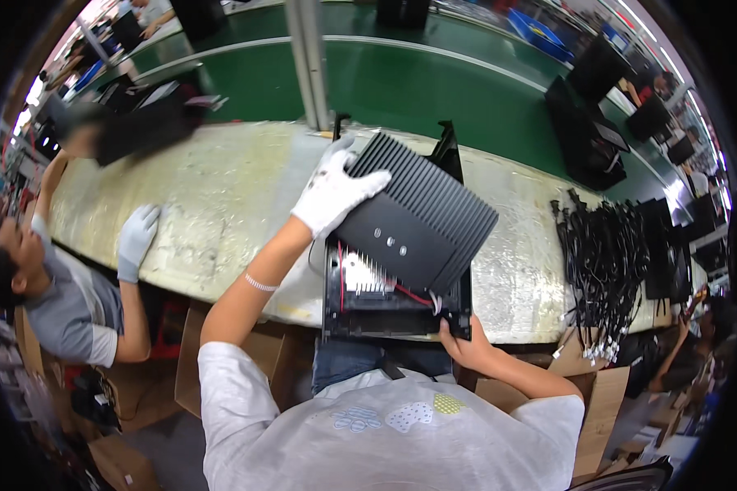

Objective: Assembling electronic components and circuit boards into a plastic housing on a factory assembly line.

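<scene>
My left hand (pixel 336 192), in a white glove, grips the upper left edge of a black finned metal cover (pixel 422 209). The cover is held tilted and turned over an open black housing (pixel 364 323) on the bench. Between them show a silvery finned part, a red wire (pixel 413 295) and a pale connector (pixel 436 304). My bare right hand (pixel 469 345) holds the near right corner of the housing, thumb on top beside the connector; its other fingers are mostly hidden below. The cover hides the middle and far part of the housing.
A wrapped workbench (pixel 213 213) runs across, with a green conveyor belt (pixel 434 90) beyond it and a metal post (pixel 307 65). Many black cables (pixel 602 262) lie at right. A co-worker's gloved hand (pixel 138 237) rests at left, near a blurred black unit (pixel 143 127). Cardboard boxes (pixel 262 364) stand below.
</scene>
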Demonstrator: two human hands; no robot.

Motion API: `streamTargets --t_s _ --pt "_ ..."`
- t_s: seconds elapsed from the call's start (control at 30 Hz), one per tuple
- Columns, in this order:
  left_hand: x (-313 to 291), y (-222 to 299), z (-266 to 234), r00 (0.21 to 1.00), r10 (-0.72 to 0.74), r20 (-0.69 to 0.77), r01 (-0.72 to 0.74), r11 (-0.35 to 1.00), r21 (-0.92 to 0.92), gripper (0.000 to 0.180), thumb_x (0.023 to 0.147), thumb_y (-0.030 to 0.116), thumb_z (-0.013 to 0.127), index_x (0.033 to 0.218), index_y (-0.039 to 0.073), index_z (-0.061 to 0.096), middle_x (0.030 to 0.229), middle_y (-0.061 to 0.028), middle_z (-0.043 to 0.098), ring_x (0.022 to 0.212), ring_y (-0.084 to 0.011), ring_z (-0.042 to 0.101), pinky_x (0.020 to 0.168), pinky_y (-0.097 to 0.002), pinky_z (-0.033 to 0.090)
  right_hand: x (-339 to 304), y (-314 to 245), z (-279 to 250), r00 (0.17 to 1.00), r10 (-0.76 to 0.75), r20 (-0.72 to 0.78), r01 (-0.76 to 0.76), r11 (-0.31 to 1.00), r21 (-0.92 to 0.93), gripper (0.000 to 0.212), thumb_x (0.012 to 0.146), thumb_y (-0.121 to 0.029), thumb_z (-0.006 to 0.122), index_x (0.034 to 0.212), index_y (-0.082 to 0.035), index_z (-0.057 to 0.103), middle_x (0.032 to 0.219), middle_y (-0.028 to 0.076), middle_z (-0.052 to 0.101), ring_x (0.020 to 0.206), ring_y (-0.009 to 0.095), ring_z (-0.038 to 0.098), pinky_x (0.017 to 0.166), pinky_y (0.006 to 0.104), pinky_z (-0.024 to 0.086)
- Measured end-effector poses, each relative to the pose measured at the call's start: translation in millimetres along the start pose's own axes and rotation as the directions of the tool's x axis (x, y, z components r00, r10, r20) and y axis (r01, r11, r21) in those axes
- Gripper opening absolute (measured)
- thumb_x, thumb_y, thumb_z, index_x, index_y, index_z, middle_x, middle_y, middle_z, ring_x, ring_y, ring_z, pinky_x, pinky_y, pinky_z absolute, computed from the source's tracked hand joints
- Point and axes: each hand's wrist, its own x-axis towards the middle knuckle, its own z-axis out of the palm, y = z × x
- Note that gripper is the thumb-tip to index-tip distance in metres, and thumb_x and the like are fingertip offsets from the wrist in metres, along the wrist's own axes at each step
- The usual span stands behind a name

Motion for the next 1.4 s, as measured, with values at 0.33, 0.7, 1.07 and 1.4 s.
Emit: streamTargets --t_s 0.33,0.7,1.07,1.4 --pt "97 32 41 0.898 0.414 -0.148 -0.415 0.909 0.023 0.065 0.086 0.043 0.068 0.127 -0.005 0.054 0.126 -0.0218 0.058 0.117 -0.0311 0.056 0.101 -0.0354 0.042 132 23 -133 0.98 0.02 -0.197 0.076 0.881 0.468 0.062 0.103 -0.03 0.036 0.152 0.002 0.014 0.159 0.014 0.015 0.147 0.022 0.015 0.119 0.0333 0.013" --pt "-141 -24 11 0.373 0.852 0.368 -0.924 0.308 0.224 0.031 0.053 0.018 0.069 0.081 0.008 0.06 0.081 -0.0059 0.06 0.077 -0.0284 0.06 0.064 -0.0408 0.045 10 -21 -89 0.881 -0.421 -0.216 0.368 0.897 -0.245 0.032 0.072 -0.011 0.079 0.104 -0.009 0.071 0.148 0.025 0.036 0.138 0.041 0.035 0.11 0.0485 0.033" --pt "-146 -109 49 0.356 0.723 0.592 -0.934 0.301 0.194 0.05 0.056 0.022 0.086 0.095 0.002 0.061 0.097 -0.0095 0.058 0.096 -0.0322 0.058 0.088 -0.048 0.048 -35 58 -163 0.73 -0.176 -0.661 -0.587 0.334 -0.737 0.032 0.082 -0.014 0.069 0.111 -0.003 0.064 0.14 0.03 0.042 0.124 0.048 0.043 0.103 0.0483 0.04" --pt "-146 0 98 0.809 0.311 0.498 -0.156 0.932 -0.328 0.032 0.093 0.011 0.05 0.122 -0.002 0.051 0.118 -0.0184 0.056 0.114 -0.0306 0.056 0.1 -0.0398 0.043 -49 -10 -191 0.572 -0.322 -0.754 -0.516 0.573 -0.637 0.021 0.095 -0.012 0.058 0.081 0.002 0.051 0.072 0.016 0.052 0.061 0.035 0.05 0.057 0.0411 0.039"
